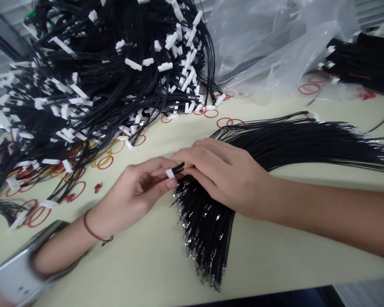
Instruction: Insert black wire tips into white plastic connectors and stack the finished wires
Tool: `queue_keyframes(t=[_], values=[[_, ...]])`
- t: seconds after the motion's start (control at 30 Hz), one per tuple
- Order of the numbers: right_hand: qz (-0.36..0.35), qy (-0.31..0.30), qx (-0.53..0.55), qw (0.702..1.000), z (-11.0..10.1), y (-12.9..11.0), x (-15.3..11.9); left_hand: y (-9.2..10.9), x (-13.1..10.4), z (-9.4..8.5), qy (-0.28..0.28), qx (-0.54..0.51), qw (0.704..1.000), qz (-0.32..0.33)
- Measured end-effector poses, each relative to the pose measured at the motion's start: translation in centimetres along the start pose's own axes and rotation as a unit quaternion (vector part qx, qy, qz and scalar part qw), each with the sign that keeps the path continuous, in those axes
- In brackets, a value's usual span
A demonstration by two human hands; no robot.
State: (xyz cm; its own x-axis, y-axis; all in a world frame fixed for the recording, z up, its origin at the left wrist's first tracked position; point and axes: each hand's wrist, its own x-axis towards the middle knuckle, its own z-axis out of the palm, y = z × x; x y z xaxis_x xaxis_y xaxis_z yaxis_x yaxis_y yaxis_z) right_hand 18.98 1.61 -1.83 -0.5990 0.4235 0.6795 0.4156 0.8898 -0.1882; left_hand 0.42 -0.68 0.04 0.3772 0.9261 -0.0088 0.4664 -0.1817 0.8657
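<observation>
Between the thumb and fingers of my left hand (144, 185) is a small white connector (170, 173) with short black wires at its right side. My right hand (225, 172) meets it there, its fingertips pinched on a black wire (179, 167) at the connector. Under my right hand lies a thick bundle of black wires (208, 230), its metal-tipped ends fanned toward the front of the table. The same bundle appears to run on to the right (307, 143), with more shiny tips at its far end.
A big heap of black cables with white connectors (115, 81) fills the back left. Red rubber bands (40, 215) and yellow ones (117, 147) are scattered on the pale table (131, 264). Clear plastic bags (275, 42) and another black cable bundle (365, 64) lie at the back right.
</observation>
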Motion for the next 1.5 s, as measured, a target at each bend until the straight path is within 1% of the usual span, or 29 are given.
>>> queue_keyframes(t=[0.03, 0.1, 0.2, 0.3, 0.37, 0.4, 0.47, 0.57, 0.73, 0.8, 0.9, 1.03, 1.2, 1.37, 1.5], values=[[-0.009, -0.007, -0.002, 1.0, -0.4, 0.1, 0.2, -0.1, 0.1, -0.1, 0.0, -0.01, 1.0, -0.002], [-0.013, -0.051, 0.006, 0.999, -1.2, 0.5, 0.5, -0.3, 0.3, -0.4, 0.007, -0.033, 0.999, -0.012], [0.003, -0.165, 0.059, 0.985, -2.2, 1.1, 0.7, -0.7, 0.6, -0.7, 0.028, -0.078, 0.996, -0.028], [0.031, -0.254, 0.132, 0.958, -2.5, 1.4, 0.5, -0.8, 0.7, -0.8, 0.032, -0.101, 0.994, -0.017], [0.054, -0.285, 0.163, 0.943, -2.3, 1.4, 0.2, -0.8, 0.7, -0.8, 0.03, -0.102, 0.994, -0.009], [0.059, -0.288, 0.164, 0.942, -2.1, 1.4, 0.0, -0.8, 0.7, -0.8, 0.029, -0.104, 0.994, -0.009], [0.055, -0.266, 0.145, 0.951, -1.8, 1.2, -0.4, -0.8, 0.7, -0.8, 0.03, -0.111, 0.993, -0.013], [0.067, -0.208, 0.111, 0.969, -1.4, 0.9, -0.6, -0.7, 0.7, -0.8, 0.035, -0.119, 0.992, -0.025], [0.164, -0.155, 0.136, 0.965, -1.3, 0.6, 0.2, -0.4, 0.7, -0.9, 0.041, -0.115, 0.992, -0.036], [0.171, -0.13, 0.125, 0.969, -1.3, 0.4, 0.4, -0.3, 0.7, -1.0, 0.042, -0.113, 0.992, -0.03], [0.187, -0.109, 0.113, 0.97, -1.3, 0.2, 0.5, -0.2, 0.6, -1.1, 0.026, -0.097, 0.995, -0.022], [0.23, -0.107, 0.115, 0.96, -1.2, 0.2, 0.6, -0.2, 0.6, -0.9, 0.003, -0.091, 0.996, -0.021], [0.26, -0.106, 0.115, 0.953, -0.9, 0.3, 0.6, -0.4, 0.6, -0.9, 0.003, -0.084, 0.996, -0.025], [0.261, -0.085, 0.135, 0.952, -0.7, 0.1, 0.5, -0.5, 0.5, -1.1, 0.006, -0.049, 0.999, -0.015], [0.255, -0.093, 0.126, 0.954, -0.7, 0.1, 0.6, -0.5, 0.6, -1.1, 0.006, -0.047, 0.999, -0.01]])
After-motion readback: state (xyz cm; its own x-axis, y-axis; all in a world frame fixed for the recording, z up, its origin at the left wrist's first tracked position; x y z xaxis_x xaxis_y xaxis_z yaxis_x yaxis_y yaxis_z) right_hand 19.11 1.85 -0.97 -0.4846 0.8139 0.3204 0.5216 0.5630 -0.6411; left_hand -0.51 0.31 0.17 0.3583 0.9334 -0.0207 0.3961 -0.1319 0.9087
